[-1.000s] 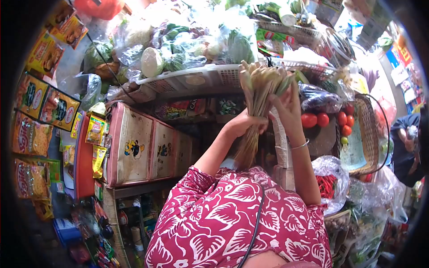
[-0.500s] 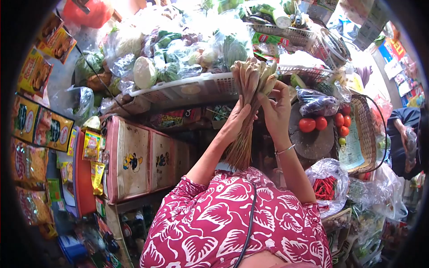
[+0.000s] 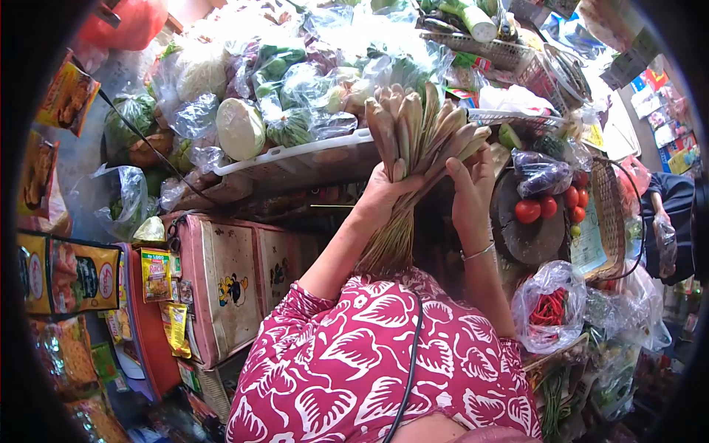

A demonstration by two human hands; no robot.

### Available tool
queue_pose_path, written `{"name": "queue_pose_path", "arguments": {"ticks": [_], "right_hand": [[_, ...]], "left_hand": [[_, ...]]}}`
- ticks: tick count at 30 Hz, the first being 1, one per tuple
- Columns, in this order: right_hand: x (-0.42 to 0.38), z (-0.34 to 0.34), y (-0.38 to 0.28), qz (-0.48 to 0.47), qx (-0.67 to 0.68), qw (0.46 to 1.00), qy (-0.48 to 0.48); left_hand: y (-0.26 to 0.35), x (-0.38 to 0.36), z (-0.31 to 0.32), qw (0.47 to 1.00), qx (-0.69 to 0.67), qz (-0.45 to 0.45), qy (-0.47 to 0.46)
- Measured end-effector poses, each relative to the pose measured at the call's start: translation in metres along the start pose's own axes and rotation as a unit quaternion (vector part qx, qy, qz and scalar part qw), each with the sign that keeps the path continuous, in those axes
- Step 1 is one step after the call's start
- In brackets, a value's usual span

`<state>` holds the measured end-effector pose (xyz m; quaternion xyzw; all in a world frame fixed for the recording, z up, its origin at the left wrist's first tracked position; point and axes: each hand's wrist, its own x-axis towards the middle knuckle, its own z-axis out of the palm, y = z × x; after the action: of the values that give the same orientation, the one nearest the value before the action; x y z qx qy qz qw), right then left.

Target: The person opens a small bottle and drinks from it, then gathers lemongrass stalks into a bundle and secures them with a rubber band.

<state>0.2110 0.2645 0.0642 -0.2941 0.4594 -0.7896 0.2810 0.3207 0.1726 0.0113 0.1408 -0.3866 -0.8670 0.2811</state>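
Left hand (image 3: 384,193) clenched in a firm grip around a lemongrass bundle (image 3: 417,136), stalks fanned upward; right hand (image 3: 470,193) lies open-fingered against its side. The bundle is raised before the white basket (image 3: 295,156) of bagged vegetables, near tomatoes (image 3: 550,207) on a round block (image 3: 528,240).

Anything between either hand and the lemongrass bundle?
Nothing visible. The left hand grips the lemongrass bundle around its middle, and the right hand rests its fingers directly against the stalks' thick ends.
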Motion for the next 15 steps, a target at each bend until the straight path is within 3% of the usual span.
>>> {"name": "queue_pose_path", "arguments": {"ticks": [1, 4, 5, 7, 8, 11, 15], "right_hand": [[-0.001, 0.002, 0.004, 0.007, -0.002, 1.000, 0.004], [-0.001, 0.007, 0.011, -0.222, -0.187, 0.948, 0.131], [-0.002, 0.008, 0.007, -0.220, -0.190, 0.947, 0.135], [-0.005, 0.010, -0.003, -0.148, -0.348, 0.925, -0.025], [-0.002, 0.021, 0.002, -0.165, -0.350, 0.922, -0.004], [-0.004, 0.026, 0.015, -0.132, -0.392, 0.910, 0.022], [-0.005, 0.030, 0.005, -0.117, -0.394, 0.912, 0.021]], "left_hand": [[0.002, 0.002, -0.001, 1.000, 0.025, -0.006, 0.012], [0.009, 0.006, -0.002, 0.998, 0.063, -0.013, 0.022], [0.010, 0.007, -0.001, 0.997, 0.076, -0.012, 0.015], [0.008, 0.009, 0.002, 0.998, 0.061, 0.025, 0.020], [0.007, 0.012, 0.004, 0.996, 0.047, 0.069, 0.027], [-0.002, 0.015, 0.002, 0.995, 0.053, 0.081, 0.027], [-0.006, 0.016, -0.003, 0.999, 0.022, 0.030, -0.018]]}}
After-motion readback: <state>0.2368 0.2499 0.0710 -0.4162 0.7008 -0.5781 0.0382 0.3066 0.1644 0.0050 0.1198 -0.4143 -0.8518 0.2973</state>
